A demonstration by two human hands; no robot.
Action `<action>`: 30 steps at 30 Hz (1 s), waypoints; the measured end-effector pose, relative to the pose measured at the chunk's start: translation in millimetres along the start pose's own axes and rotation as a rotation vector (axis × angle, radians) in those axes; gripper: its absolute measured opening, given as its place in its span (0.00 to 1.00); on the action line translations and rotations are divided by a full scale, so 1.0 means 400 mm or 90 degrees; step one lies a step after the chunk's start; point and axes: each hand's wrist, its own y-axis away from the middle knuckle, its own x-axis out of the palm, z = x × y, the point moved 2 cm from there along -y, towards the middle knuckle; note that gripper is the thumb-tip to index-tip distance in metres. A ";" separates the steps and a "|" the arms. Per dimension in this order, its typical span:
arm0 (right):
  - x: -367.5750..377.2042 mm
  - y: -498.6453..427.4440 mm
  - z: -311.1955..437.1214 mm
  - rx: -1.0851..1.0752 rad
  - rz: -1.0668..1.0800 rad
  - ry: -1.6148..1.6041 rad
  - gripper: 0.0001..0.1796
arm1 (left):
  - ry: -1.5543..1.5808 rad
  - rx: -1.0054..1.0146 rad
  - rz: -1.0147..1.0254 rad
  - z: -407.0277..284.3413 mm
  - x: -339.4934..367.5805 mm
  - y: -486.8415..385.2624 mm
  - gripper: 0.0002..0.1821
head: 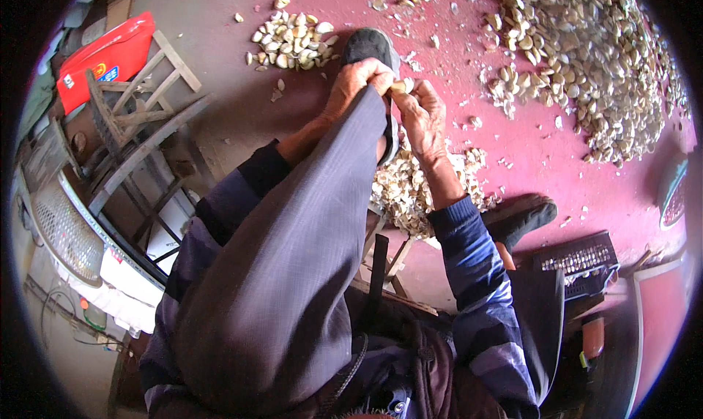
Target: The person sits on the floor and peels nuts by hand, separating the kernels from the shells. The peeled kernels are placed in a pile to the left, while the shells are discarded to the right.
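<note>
My right hand [423, 117] pinches a pale piece [402, 86] that looks like a shell or seed pod, between thumb and fingers. My left hand [360, 84] is closed right beside it, above my dark shoe [371, 47]; what its fingers grip is hidden. A small pile of similar whitish pieces [294, 41] lies on the floor beyond my left hand. Beneath my right wrist spreads a heap of thin, pale husks [406, 194]. The largest heap of yellowish pieces [593, 62] covers the floor at the upper right.
Wooden stool frames [148, 111] and a red bag [104, 62] stand at the left. A dark plastic crate [576, 254] sits at the lower right, near my other shoe [522, 216]. A pink-and-green basket [673, 194] is at the right edge. Scraps litter the pink floor [538, 139].
</note>
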 end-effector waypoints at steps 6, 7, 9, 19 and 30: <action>0.001 -0.001 0.023 0.032 0.007 0.080 0.12 | -0.016 -0.027 0.046 -0.035 -0.006 0.009 0.18; 0.000 -0.001 0.022 0.026 -0.006 0.078 0.12 | -0.061 -0.022 0.065 -0.042 -0.006 0.014 0.20; -0.004 -0.002 0.018 0.023 0.001 0.104 0.12 | -0.013 -0.031 0.091 -0.052 0.005 0.017 0.20; -0.014 -0.010 0.015 0.060 -0.008 0.175 0.18 | -0.103 0.043 0.081 -0.045 0.001 0.018 0.17; -0.029 -0.018 0.037 0.011 0.043 0.251 0.32 | -0.114 0.088 0.089 -0.039 0.002 0.009 0.11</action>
